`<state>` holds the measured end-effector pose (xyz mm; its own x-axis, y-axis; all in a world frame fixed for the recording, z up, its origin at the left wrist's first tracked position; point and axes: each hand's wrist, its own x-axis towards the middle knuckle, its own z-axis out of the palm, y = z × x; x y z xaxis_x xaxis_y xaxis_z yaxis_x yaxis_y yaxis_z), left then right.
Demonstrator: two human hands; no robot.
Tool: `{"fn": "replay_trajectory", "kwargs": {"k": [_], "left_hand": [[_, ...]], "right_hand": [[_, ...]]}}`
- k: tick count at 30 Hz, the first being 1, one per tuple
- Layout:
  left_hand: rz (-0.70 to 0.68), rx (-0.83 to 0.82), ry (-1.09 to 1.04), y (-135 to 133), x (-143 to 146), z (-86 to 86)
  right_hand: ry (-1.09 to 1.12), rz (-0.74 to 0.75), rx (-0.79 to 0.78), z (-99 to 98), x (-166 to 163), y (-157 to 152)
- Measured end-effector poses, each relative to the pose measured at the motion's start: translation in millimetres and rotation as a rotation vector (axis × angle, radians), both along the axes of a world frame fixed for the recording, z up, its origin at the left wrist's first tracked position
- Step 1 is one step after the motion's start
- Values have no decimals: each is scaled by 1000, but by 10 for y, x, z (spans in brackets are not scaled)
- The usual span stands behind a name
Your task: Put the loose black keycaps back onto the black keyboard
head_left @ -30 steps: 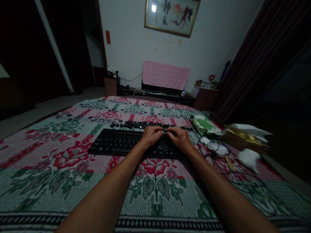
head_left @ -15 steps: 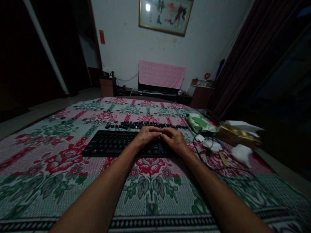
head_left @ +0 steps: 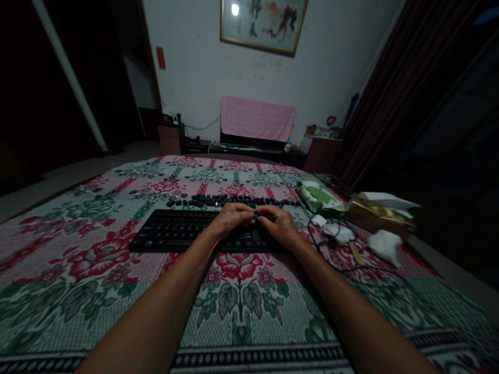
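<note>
Both of the person's forearms stretch out over the bed (head_left: 97, 259), which is covered with a cloth of red flowers and green leaves. The 2 hands meet above the right half of a black keyboard (head_left: 175, 231) that lies across the middle of the bed, its long side parallel to the far edge. The left hand (head_left: 232, 218) is curled, its grip narrow, and the right hand (head_left: 278, 224) mirrors it, so that the fingertips of both pinch 1 small dark piece (head_left: 255, 213) between them, just above the keyboard's back row. The piece is too small and the light too dim to say for certain what it is, though it looks like a keycap. Beyond the keyboard, between it and the far edge of the bed, runs a long row of loose black keycaps (head_left: 218, 200), near the keyboard but apart from it. Towards the right edge of the bed lie a green-and-white packet (head_left: 319, 197), a gold box (head_left: 374, 215) and a white wad (head_left: 384, 244), with a dark cable (head_left: 331, 259) looping across the cover just beside the right wrist. Against the far wall a pink cloth (head_left: 257, 117) hangs over something dark, and a framed picture (head_left: 263, 23) hangs above it.
</note>
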<state>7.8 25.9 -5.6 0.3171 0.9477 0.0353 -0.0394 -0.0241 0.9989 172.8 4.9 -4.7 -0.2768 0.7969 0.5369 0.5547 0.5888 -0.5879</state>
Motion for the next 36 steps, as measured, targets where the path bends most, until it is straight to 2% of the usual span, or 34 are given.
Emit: {"fn": "replay_trajectory", "kwargs": {"k": [11,22,26,32,36], "left_hand": [[27,9,20,-30,13,45],[10,75,41,-17,-21,32],[0,82,59,-25,-10,44],[-54,88,106,-68,-13,112],[-57,104,90,-79,23,128]], "right_hand": [[-36,-15,-34,-22,-7,-10],[-41,-99,37,10,-81,-86],[-108,-40,34,61,-51,-88],[-268,123,36,235,18,-102],[-299,123,-9,306,71,-92]]}}
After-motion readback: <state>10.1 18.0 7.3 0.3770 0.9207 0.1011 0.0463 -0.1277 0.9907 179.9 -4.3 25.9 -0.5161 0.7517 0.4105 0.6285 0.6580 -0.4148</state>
